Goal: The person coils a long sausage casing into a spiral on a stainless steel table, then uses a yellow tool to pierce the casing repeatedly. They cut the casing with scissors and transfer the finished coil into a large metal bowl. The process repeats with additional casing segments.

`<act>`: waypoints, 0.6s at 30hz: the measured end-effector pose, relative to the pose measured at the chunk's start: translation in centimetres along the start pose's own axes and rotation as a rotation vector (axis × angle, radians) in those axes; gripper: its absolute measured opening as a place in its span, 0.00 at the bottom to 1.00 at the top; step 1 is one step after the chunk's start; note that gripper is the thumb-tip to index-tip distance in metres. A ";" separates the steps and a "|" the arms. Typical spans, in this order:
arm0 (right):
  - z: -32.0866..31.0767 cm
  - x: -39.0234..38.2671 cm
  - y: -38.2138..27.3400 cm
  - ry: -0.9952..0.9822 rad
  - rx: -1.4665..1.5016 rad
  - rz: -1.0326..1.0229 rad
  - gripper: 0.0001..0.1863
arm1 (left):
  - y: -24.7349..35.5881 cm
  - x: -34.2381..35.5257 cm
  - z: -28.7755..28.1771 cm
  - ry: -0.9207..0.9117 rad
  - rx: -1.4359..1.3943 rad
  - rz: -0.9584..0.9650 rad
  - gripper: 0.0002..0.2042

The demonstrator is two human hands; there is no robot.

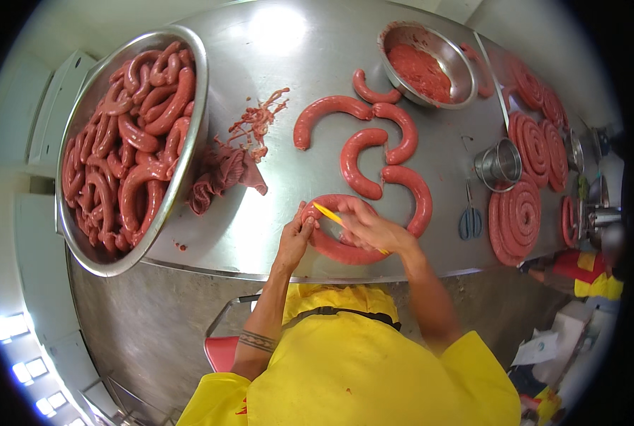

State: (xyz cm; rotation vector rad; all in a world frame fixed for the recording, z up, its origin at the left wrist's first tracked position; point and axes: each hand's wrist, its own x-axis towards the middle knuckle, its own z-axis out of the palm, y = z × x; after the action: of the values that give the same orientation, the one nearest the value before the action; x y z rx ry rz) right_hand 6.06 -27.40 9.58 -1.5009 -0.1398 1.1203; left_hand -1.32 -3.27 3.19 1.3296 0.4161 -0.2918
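Steel table [331, 71], grey floor [168, 305]: left grip [295, 236] pinches sausage [334, 249], right grip [375, 228] clasps yellow tool [327, 212].

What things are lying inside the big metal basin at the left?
The basin holds a heap of reddish sausages. Its bottom is covered by them, so it cannot be seen.

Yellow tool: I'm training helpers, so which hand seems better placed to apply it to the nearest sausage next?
Probably the right hand: it holds the yellow tool, tip over the nearest sausage, while the left hand grips that sausage's left side.
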 end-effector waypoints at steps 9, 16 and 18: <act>-1.7 -6.5 1.6 0.260 0.101 0.005 0.17 | 0.6 -0.1 0.1 0.144 0.213 0.074 0.10; 3.7 6.1 -0.5 0.248 -0.750 -0.558 0.10 | 2.5 -1.9 0.2 0.335 0.972 0.533 0.08; 6.1 6.2 -2.3 0.181 -0.540 -0.576 0.11 | 2.2 -1.6 0.0 0.348 0.689 0.161 0.09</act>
State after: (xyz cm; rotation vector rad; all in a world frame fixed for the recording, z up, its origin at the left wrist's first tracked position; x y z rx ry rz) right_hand 6.29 -18.45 9.01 -1.8590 -0.7459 0.4916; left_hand -1.78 -2.86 5.87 2.0930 0.5189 -0.0603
